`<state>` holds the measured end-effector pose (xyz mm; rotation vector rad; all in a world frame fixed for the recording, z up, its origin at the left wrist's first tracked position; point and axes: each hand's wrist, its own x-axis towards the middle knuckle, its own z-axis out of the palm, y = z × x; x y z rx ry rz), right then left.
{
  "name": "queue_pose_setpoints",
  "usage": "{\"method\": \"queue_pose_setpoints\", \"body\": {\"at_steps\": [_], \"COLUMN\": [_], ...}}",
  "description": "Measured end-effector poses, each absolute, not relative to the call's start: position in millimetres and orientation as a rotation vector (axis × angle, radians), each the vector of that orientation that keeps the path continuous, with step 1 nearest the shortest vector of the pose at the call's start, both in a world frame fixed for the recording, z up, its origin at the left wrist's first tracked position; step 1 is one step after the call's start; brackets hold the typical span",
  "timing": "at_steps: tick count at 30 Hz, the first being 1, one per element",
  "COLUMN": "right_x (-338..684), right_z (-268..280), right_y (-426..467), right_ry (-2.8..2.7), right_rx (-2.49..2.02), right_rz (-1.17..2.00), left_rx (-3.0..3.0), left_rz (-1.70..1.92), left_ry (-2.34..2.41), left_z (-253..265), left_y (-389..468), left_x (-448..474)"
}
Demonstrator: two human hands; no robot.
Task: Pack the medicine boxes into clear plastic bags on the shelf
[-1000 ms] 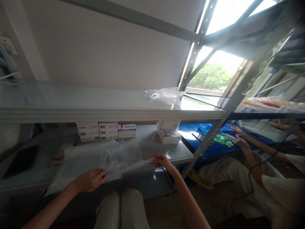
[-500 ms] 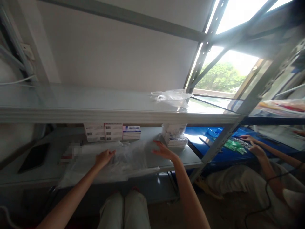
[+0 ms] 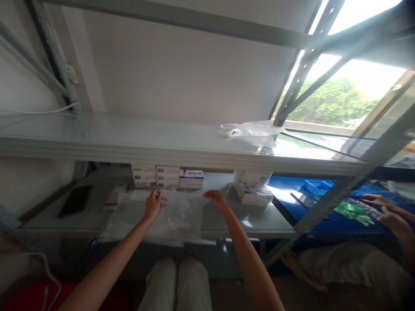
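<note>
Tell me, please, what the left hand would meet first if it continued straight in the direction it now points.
Past the clear plastic bag it touches, the left hand would probably first meet the boxes at the back of the lower shelf, though depth is hard to judge.

Bright window (image 3: 343,97) beside pale wall (image 3: 194,77)

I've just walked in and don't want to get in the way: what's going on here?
Someone is handling clear plastic that lies over the front of the lower shelf. The left hand and the right hand each pinch its far side, a little apart. Behind it stand white boxes, with a second stack further right. Off to the right, another person's hands are beside a green bundle on a blue worktop.
</note>
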<state>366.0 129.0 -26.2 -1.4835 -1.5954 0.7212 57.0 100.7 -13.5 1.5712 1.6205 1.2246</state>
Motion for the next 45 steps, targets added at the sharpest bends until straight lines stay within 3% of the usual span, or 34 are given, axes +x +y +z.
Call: {"method": "queue_pose_setpoints", "body": {"at_steps": [7, 10, 14, 17, 22, 29, 36, 45], "right_x": [382.5, 346.9, 285.0, 261.8, 266.6, 280.2, 278.3, 243.2], "right_z": [9.6, 45.2, 87.2, 99.9, 91.9, 70.0, 67.8, 69.8], "right_y": [110.2, 95.6, 77.0, 72.1, 80.2, 99.8, 103.1, 111.9], "right_ry": [-1.502, -1.756, -2.224, -2.254, -1.975, -1.760, -1.751, -1.927], "right_rx": [-1.600, -1.493, -1.228, -1.222, -1.324, -1.236, -1.288, -1.514], "right_rz": [0.429, 0.278, 0.394, 0.450, 0.399, 0.561, 0.539, 0.146], "left_rx": [1.613, 1.662, 1.693, 1.599, 1.580, 1.678, 1.564, 1.346], "left_rz": [1.332, 1.212, 1.178, 1.251, 1.322, 0.817, 1.082, 1.241], "left_ry": [1.379, 1.134, 0.931, 0.958, 1.220, 1.383, 1.326, 1.274], "left_z": [9.2, 24.2, 44.8, 51.4, 39.7, 9.0, 11.6, 5.6], "left_y": [87.6, 78.7, 63.2, 51.2, 32.3, 22.9, 10.4, -18.2], "left_x": [68.0, 78.8, 97.4, 102.7, 79.2, 35.8, 23.8, 25.3]}}
